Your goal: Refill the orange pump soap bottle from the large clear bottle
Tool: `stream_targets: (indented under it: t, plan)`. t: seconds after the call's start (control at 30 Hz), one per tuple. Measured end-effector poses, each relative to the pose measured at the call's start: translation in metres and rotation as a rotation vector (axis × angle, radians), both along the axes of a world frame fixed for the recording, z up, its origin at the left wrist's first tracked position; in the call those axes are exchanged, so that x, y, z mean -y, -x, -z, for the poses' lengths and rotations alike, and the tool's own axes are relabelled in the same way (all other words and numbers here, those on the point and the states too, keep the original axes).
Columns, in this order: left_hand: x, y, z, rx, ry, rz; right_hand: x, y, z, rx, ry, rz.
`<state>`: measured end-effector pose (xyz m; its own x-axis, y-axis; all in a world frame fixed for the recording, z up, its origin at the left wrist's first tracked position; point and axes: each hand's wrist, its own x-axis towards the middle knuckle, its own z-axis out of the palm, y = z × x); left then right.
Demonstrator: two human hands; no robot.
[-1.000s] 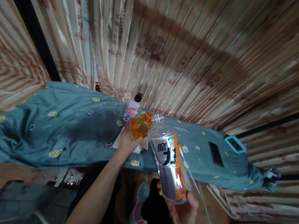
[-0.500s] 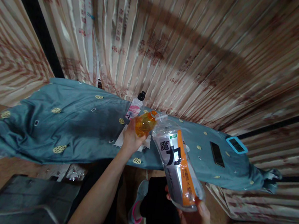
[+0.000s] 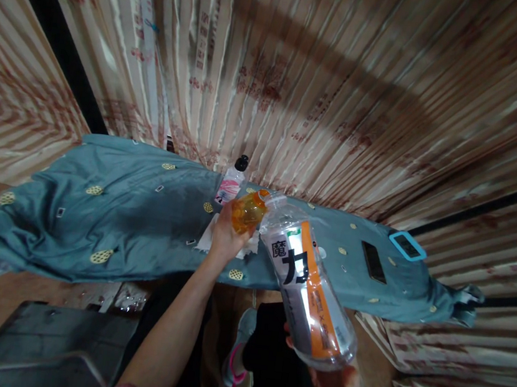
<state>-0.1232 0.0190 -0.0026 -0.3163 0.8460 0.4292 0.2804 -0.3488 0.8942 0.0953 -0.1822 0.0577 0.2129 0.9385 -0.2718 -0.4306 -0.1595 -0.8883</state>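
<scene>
My left hand (image 3: 229, 234) is wrapped round a small orange see-through bottle (image 3: 247, 211), tilted with its uncapped-looking neck up and to the right. My right hand (image 3: 333, 385) grips the base of a large clear plastic bottle (image 3: 310, 288) with a silver and orange label. That bottle slants, its mouth low against or very near the orange bottle's neck; whether they touch I cannot tell. White tissue (image 3: 246, 248) lies under the left hand. Just behind stands a clear bottle with a pink label and black cap (image 3: 232, 181).
A teal cloth with yellow pineapple prints (image 3: 144, 204) covers the narrow table. On its right lie a dark phone (image 3: 373, 261) and a blue-framed device (image 3: 407, 246). Striped curtains (image 3: 298, 98) hang behind. A dark box (image 3: 51, 344) stands at lower left.
The large bottle's base has swung slightly right and down, with the right hand turning under it. Both bottle mouths stay close together. The view has shifted slightly.
</scene>
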Motion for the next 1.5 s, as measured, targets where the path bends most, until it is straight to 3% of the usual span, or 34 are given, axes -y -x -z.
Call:
stream_targets:
  t: [0.3, 0.63, 0.83, 1.03, 1.5]
  plan:
    - [0.002, 0.002, -0.004, -0.014, -0.005, -0.013, 0.003, 0.006, -0.012, 0.033, -0.043, 0.015]
    - [0.004, 0.01, -0.013, -0.012, 0.086, 0.037, 0.002, 0.019, -0.008, -0.068, -0.021, 0.11]
    - [-0.003, 0.015, -0.03, -0.084, -0.067, 0.048, -0.002, 0.026, -0.017, -0.077, -0.028, 0.096]
    - [-0.012, 0.015, -0.053, -0.096, -0.091, 0.064, -0.004, 0.029, -0.019, -0.085, -0.043, 0.083]
    - [-0.018, 0.008, -0.042, -0.08, -0.161, -0.041, -0.002, 0.031, -0.021, -0.048, -0.065, 0.058]
